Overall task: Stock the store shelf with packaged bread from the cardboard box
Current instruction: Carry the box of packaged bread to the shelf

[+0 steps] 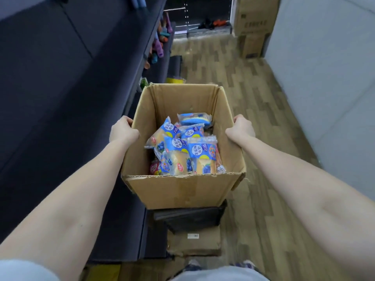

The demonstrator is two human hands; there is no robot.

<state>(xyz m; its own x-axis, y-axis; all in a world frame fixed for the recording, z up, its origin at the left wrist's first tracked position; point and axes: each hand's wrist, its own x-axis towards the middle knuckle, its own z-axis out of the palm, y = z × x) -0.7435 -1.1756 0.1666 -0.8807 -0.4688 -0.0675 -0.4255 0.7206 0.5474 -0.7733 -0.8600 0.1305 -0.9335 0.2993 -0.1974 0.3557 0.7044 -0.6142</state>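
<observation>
An open cardboard box (178, 191) fills the middle of the view, held up in front of me. My left hand (122, 129) grips its left wall near the rim and my right hand (240, 128) grips its right wall. Inside lie several packaged breads (199, 154) in clear wrap with blue labels, heaped at the bottom. The dark store shelf (60, 88) runs along my left side, its boards seen from above.
A black crate (192, 219) on flat cardboard (194, 242) stands on the wooden floor just under the box. Colourful items (160, 43) line the shelf farther back. Stacked cardboard cartons (252, 27) stand at the far right beside a pale wall (324, 67).
</observation>
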